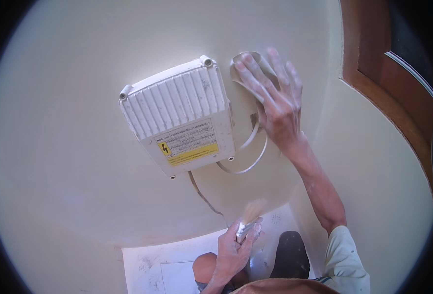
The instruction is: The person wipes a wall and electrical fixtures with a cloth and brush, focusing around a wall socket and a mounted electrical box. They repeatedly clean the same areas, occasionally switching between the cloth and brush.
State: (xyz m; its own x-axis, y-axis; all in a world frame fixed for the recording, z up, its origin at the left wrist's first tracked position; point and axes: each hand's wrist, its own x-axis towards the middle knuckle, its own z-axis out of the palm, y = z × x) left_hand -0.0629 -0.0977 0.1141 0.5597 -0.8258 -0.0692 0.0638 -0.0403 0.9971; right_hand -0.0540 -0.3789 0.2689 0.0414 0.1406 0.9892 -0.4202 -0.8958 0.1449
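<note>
My right hand (pixel 279 99), dusted white, presses a curled sheet (pixel 238 73) that looks like sandpaper flat-fingered against the pale wall (pixel 73 110). The fingers are spread and slightly blurred, and they cover much of the sheet. Just to its left, a white ribbed control box (pixel 179 110) is mounted on the wall at a tilt. Low in the view, my left hand (pixel 235 250) grips a paintbrush (pixel 254 213) by its handle and metal ferrule. Its pale bristles point up and away from me. White dust coats the left fingers too.
Cables (pixel 251 169) loop from the box to a small wall opening (pixel 254 119), and a darker cable (pixel 200 193) hangs below. A brown wooden frame (pixel 363 88) borders the wall at right. My knee (pixel 204 262) is above a white, smudged surface (pixel 143 264).
</note>
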